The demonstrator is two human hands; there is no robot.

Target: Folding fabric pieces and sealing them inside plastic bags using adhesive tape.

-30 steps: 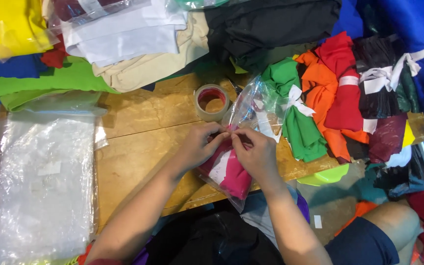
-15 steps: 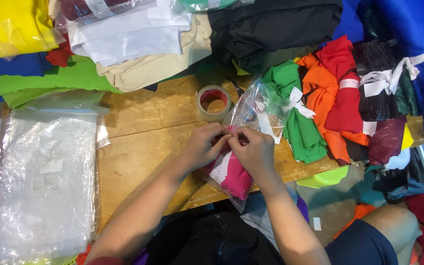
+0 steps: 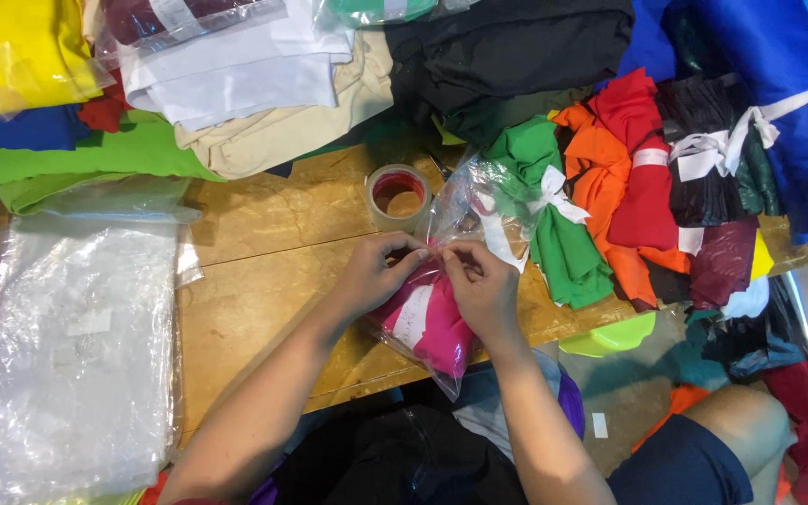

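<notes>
Stack of clear plastic bags (image 3: pixel 77 346) sits way over at 9 o'clock on the wooden table (image 3: pixel 254 309); left hand (image 3: pixel 378 271) is pinching the neck of a clear bag (image 3: pixel 451 234) stuffed with pink cloth (image 3: pixel 427 323), dead center near the table's front edge. Right hand (image 3: pixel 483 285) pinches the same neck, fingertips touching the left's; tape roll (image 3: pixel 397 194) just at 12 o'clock of them; green tied bundle (image 3: pixel 554 215) and the other coloured bundles out at 2 o'clock.

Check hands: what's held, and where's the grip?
Both hands, left hand and right hand, pinch the clear plastic bag of pink fabric at its gathered neck.
</notes>
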